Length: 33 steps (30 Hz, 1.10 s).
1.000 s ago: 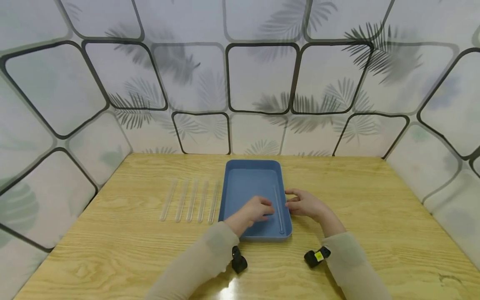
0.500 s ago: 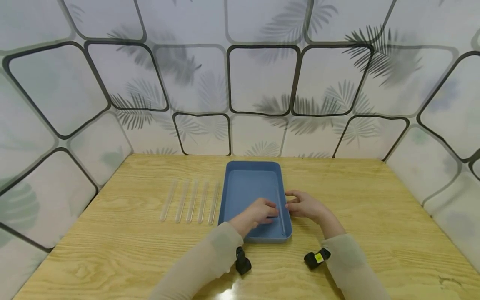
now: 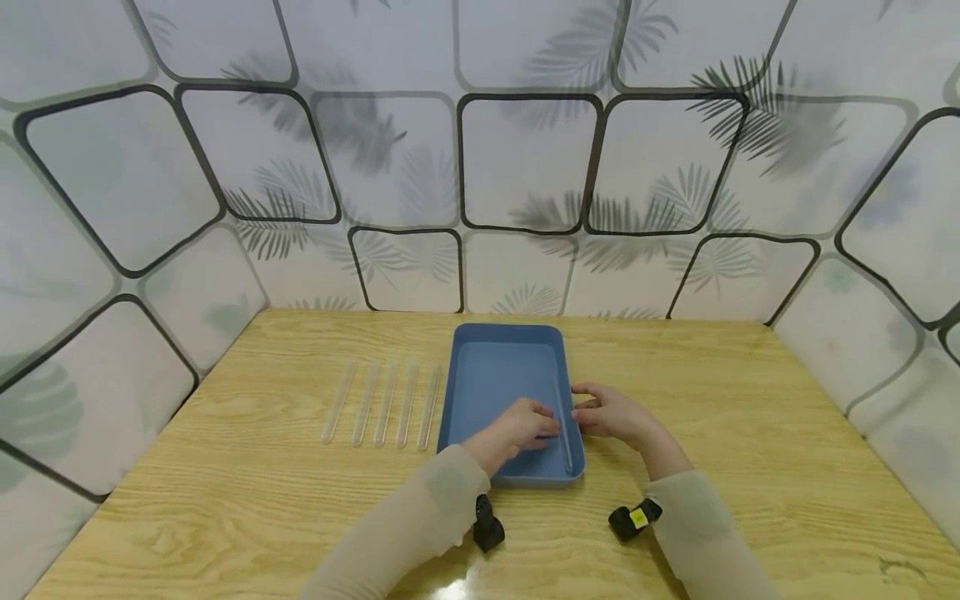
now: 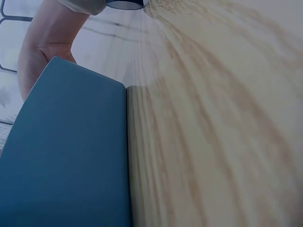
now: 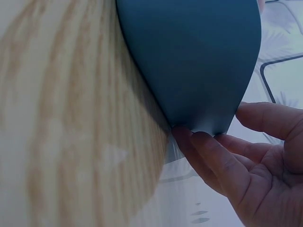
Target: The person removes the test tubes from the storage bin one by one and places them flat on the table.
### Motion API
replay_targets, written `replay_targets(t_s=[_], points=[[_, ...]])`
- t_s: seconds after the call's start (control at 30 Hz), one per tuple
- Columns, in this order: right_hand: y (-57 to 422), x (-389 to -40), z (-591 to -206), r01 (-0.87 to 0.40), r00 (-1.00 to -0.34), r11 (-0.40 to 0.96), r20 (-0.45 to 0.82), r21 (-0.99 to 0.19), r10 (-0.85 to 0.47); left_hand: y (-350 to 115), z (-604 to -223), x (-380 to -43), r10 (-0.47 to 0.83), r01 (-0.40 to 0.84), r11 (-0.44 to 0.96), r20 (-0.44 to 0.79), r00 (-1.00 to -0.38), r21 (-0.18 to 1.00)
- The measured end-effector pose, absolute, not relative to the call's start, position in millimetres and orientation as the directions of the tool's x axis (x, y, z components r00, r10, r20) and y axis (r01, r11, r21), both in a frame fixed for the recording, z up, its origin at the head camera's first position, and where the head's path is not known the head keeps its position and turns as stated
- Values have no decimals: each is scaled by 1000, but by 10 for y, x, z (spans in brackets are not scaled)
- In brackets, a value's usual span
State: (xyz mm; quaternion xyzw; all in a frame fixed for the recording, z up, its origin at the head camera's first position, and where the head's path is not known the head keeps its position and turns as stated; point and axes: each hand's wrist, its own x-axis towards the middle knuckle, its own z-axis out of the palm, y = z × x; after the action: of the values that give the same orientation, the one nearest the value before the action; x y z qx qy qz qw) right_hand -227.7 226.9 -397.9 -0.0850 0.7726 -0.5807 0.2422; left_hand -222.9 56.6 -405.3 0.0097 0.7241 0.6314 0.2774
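Observation:
A blue tray (image 3: 487, 375) stands on the table, with one clear test tube (image 3: 565, 429) lying lengthwise along its right wall. My left hand (image 3: 517, 429) reaches over the tray's near left side. Its bent fingers are at the tube's left side and seem to touch it; no grip shows. My right hand (image 3: 611, 412) is at the tray's right side. In the right wrist view, the fingertips (image 5: 201, 139) rest against the outer wall, with the thumb near the rim. The left wrist view shows the tray's outer wall (image 4: 71, 142), with my right wrist (image 4: 52, 42) beyond it.
Several more clear test tubes (image 3: 385, 404) lie in a row on the wooden table (image 3: 247, 467), left of the tray. A patterned backdrop (image 3: 525, 167) rises behind the table and along both sides. Each wrist wears a small black camera (image 3: 487, 525).
My left hand has moved slightly right, and the tube in the tray has shifted right against the wall. My right hand stays at the tray's side.

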Motion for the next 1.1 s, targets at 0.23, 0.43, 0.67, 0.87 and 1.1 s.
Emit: replay_targets(t_s=[0.23,0.43,0.67,0.87,1.1], points=[[2271,-2284,-3993,149,-870,304,-271,-941,-412,608,-4056,-2201,323,-355,158,-388,-863,922],[2281,-2281,-4007,143,-875,309,-266,-940,-404,665,-4077,-2179,300,-324,179,-365,-881,929],[2282,-2278,-4001,148,-883,330,-275,-933,-382,707,-4073,-2172,298,-318,190,-363,-883,929],[2285,-2277,-3976,143,-878,325,-271,-935,-395,732,-4075,-2170,289,-337,146,-365,-885,930],[2277,-2268,-3972,139,-876,330,-271,-934,-399,755,-4080,-2158,268,-351,143,-377,-886,925]])
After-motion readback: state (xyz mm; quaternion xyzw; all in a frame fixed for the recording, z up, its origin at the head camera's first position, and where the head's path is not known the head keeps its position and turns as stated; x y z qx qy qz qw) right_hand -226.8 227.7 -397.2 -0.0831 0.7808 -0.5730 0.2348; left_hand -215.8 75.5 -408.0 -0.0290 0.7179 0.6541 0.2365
